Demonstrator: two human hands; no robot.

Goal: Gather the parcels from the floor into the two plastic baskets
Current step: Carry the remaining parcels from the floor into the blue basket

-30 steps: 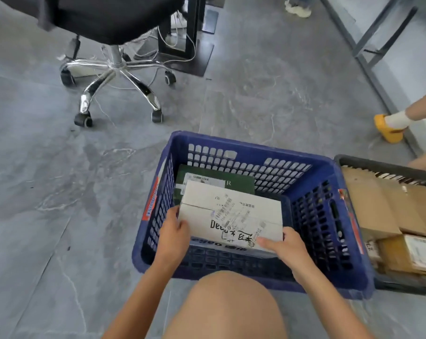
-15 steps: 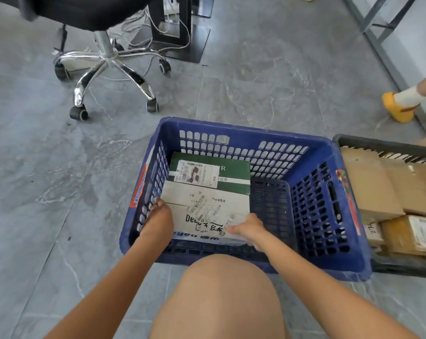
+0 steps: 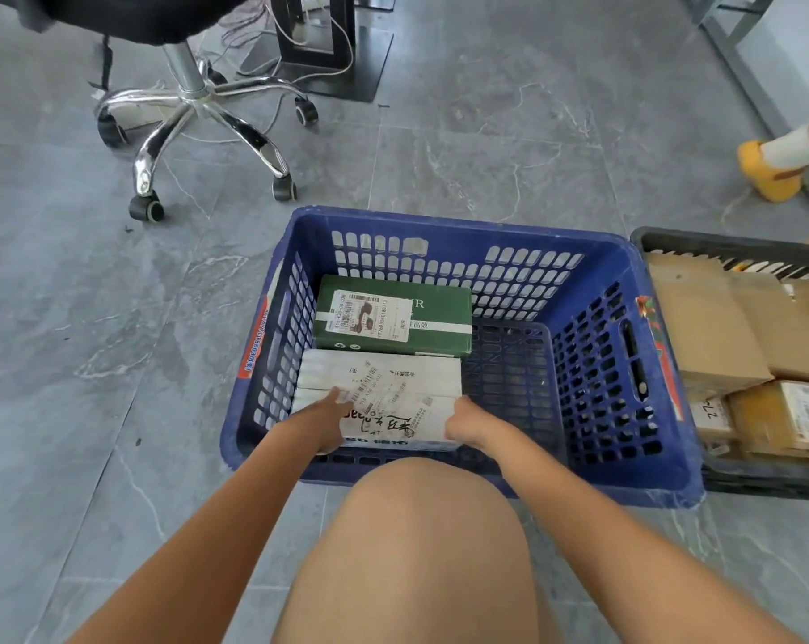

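The blue plastic basket (image 3: 440,221) stands on the floor in front of my knee. Inside it, a white parcel (image 3: 395,388) with labels lies flat on the bottom at the near left. Behind it lies a green parcel (image 3: 440,313) with a white label. My left hand (image 3: 320,422) holds the white parcel's near left corner, one digit lying on top. Fingers curled, my right hand (image 3: 468,426) grips its near right corner. To the right, the black basket (image 3: 718,246) holds several brown cardboard parcels (image 3: 704,327).
An office chair's chrome wheeled base (image 3: 193,109) stands at the far left, with a black desk foot (image 3: 328,53) and cables behind it. Another person's foot in a yellow shoe (image 3: 767,172) is at the far right. My bare knee (image 3: 421,550) is just before the blue basket.
Both hands have lowered the white parcel from above the basket's near edge down to the basket's bottom, in front of the green parcel. The camera has moved closer.
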